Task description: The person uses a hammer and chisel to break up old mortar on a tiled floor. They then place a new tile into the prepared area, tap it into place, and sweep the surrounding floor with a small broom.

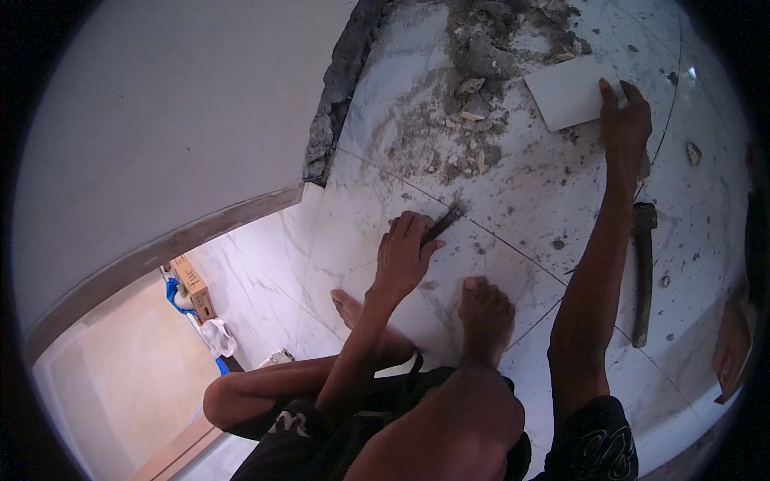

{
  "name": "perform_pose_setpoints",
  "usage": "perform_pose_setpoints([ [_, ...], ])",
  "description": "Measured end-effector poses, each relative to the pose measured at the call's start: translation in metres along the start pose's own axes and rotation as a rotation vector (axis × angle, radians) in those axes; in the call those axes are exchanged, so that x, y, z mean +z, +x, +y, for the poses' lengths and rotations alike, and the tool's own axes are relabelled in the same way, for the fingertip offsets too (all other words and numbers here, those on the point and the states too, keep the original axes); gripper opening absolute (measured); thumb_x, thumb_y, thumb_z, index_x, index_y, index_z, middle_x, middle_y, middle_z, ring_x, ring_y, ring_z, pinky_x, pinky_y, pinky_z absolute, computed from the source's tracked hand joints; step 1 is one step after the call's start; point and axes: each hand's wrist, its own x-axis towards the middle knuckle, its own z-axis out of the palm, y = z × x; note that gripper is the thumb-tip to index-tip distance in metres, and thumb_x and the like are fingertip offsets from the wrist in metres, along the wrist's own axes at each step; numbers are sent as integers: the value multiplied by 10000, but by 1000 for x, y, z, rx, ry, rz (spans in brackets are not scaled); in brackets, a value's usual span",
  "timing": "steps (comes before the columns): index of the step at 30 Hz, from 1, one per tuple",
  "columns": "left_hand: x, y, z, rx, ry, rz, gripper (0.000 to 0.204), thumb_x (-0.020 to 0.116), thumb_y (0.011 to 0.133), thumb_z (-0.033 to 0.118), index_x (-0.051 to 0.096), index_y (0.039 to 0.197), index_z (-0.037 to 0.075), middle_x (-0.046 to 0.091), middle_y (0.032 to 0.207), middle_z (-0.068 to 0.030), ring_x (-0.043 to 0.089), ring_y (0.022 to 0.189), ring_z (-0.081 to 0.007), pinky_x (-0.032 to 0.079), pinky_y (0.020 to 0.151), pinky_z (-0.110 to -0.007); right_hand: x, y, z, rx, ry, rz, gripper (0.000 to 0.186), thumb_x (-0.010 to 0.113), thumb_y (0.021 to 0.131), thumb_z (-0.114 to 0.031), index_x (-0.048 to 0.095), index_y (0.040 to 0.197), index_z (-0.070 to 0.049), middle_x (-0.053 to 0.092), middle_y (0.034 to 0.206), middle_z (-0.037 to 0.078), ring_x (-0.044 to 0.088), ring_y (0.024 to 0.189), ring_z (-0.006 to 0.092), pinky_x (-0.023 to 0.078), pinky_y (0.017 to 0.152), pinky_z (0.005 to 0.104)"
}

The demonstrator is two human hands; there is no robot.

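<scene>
Holding a white tile in my right hand, dark tool in my left hand; wall edge looks chipped out, rubble still on the floor, so unfinished imo.

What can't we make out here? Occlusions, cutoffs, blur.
Head view:
- Dark hand tool: near end covered by left hand; exact type unclear.
- White tile: underside faces away; right hand covers part of its edge.
- Brown sheet: right side lost in dark fisheye rim.
- White crumpled item: too small to tell bag from cloth.
</scene>
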Motion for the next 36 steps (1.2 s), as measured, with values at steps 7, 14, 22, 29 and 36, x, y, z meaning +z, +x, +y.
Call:
perform_pose_setpoints([
  [7, 17, -18, -12, 8, 57, 76, 259, 619, 874, 108, 525, 1106, 40, 557, 1027, -155, 561, 983, -341, 477, 818, -450, -78, -52, 0, -241, -273, 93, 453, 648, 896, -365, 606, 1224, -57, 553, 1253, 229, 491, 1189, 385, 411, 1001, 480],
  [14, -13, 6, -10, -425, -1129, 20, 197, 560, 965, 148, 503, 1116, 34, 592, 979, -79, 571, 872, -162, 514, 752, -369, -169, -166, 57, 52, -590, -308, 489, 578, 943, -358, 474, 1308, -50, 511, 1242, 213, 485, 1165, 393, 438, 949, 508],
  [22, -40, 39, -4, -324, -1939, 108, 387, 510, 999, 187, 429, 1350, 46, 551, 980, -68, 528, 847, -160, 482, 804, -399, -170, -150, 97, 12, -465, -424, 363, 557, 958, -264, 470, 1257, -77, 576, 1109, 198, 526, 1084, 424, 437, 884, 469],
  [29, -48, 51, -11, -467, -1895, 274, 251, 564, 965, 244, 538, 1127, 53, 596, 979, -73, 574, 924, -211, 473, 897, -427, -170, -154, 36, 193, 98, -385, 319, 615, 932, -201, 535, 1182, -19, 631, 908, 122, 601, 801, 309, 473, 731, 408],
  [36, -57, 77, -12, -289, -2024, 411, 189, 560, 968, 136, 494, 1102, 21, 559, 1062, -136, 573, 1063, -274, 475, 1000, -499, -139, -148, -74, 450, 809, -778, 466, 597, 944, -366, 511, 1287, -62, 524, 718, -3, 466, 529, 77, 388, 462, 241],
])
